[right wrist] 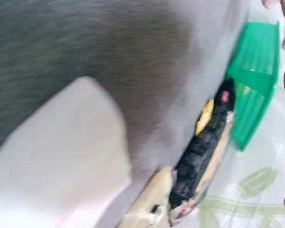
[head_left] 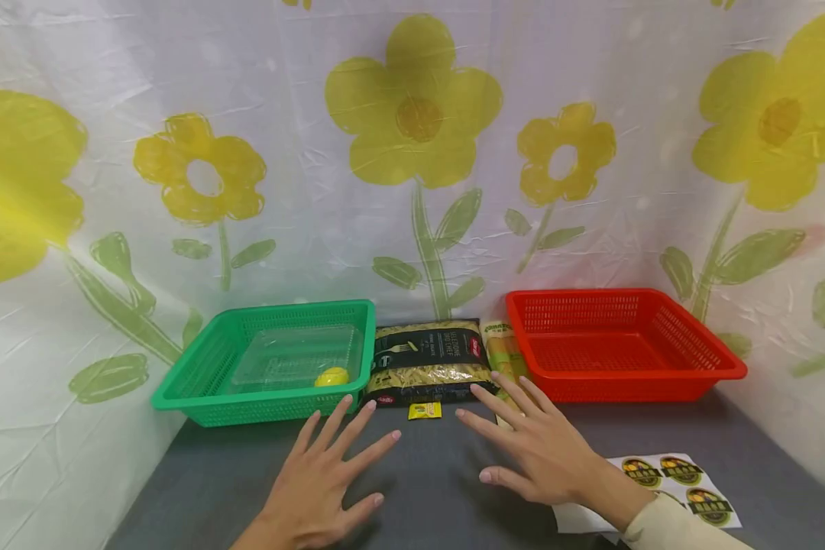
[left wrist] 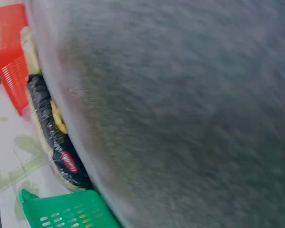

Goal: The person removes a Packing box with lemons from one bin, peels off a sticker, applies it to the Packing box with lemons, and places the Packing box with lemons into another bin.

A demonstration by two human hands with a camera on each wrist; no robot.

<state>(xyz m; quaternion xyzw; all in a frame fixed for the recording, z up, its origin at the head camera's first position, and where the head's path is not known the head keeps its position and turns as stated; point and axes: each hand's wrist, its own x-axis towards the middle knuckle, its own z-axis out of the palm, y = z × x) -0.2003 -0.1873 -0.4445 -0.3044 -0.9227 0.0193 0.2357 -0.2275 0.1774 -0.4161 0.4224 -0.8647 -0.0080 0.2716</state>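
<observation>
My left hand [head_left: 319, 485] is held over the grey table with its fingers spread, holding nothing. Likewise spread and without anything in it, my right hand [head_left: 546, 451] hovers at the right, above the edge of a sticker sheet [head_left: 711, 477]. Beyond the hands lies a black and gold pasta bag [head_left: 422, 347], with a small yellow packet [head_left: 424, 411] in front of it. A yellow-green package [head_left: 500, 347] lies between the bag and the red basket, partly hidden by my right fingers.
At the back left stands a green basket [head_left: 264, 406] holding a clear plastic container [head_left: 299, 351] and a round yellow object [head_left: 331, 376]. The red basket [head_left: 626, 374] stands at the back right. A flowered curtain [head_left: 302, 252] hangs behind everything.
</observation>
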